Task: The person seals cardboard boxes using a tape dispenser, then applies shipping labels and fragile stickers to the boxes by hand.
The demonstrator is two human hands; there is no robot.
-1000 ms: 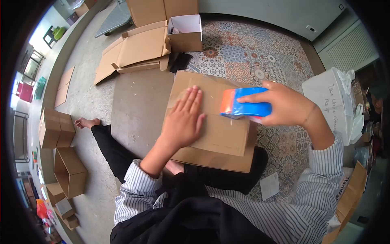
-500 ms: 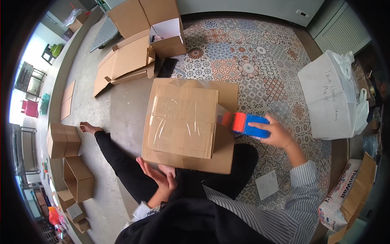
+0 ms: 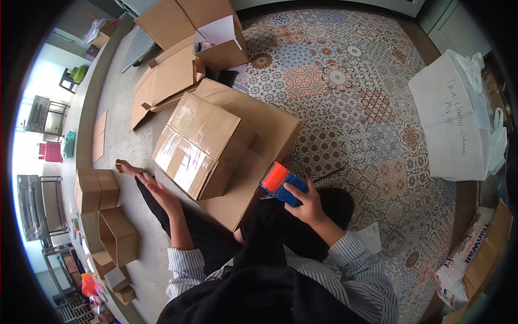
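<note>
A taped cardboard box (image 3: pixel 199 143) rests on a larger flat piece of cardboard (image 3: pixel 275 127) in front of me, both turned at an angle. Clear tape shines on the box's left side. My right hand (image 3: pixel 308 204) is wrapped round a blue and red tape dispenser (image 3: pixel 285 183), beside the right edge of the flat cardboard. To the left of the box, my left hand (image 3: pixel 162 195) is held over my leg with its fingers stretched out and nothing in it.
Opened cardboard (image 3: pixel 167 78) and a box with a white inside (image 3: pixel 224 54) lie beyond the work. Small cartons (image 3: pixel 120 235) stand at left. A large white package (image 3: pixel 453 121) is at right, above a ThinWall carton (image 3: pixel 467 259). A paper sheet (image 3: pixel 369 237) lies on the tiles.
The box and flat cardboard have turned and shifted left. My right hand has moved left and nearer with the dispenser. My left hand has moved left, off the cardboard's near edge.
</note>
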